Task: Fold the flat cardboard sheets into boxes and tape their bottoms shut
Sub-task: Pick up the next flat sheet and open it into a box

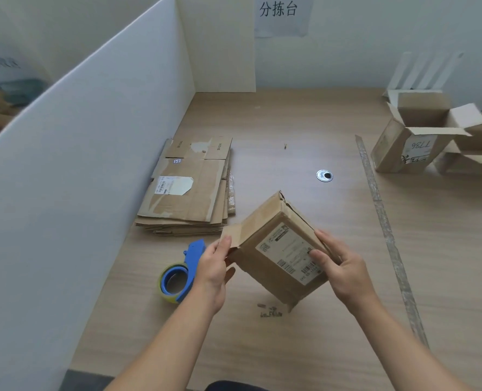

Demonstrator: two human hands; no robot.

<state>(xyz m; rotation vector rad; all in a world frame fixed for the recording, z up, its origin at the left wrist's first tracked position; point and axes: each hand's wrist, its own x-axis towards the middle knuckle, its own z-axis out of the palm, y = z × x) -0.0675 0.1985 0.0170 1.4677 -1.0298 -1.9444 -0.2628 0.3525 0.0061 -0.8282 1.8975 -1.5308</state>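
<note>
I hold a brown cardboard box with a white shipping label tilted above the wooden table. My left hand grips its left flap and edge, thumb on top. My right hand grips the right side, thumb pressed on the label. A stack of flat cardboard sheets lies to the left by the white partition. A blue tape dispenser with a roll of clear tape sits on the table just left of my left hand.
A white corrugated partition walls the left side. Folded open boxes stand at the far right. A strip of tape runs down the table on the right. A round metal grommet sits mid-table. Small cardboard scraps lie under the box.
</note>
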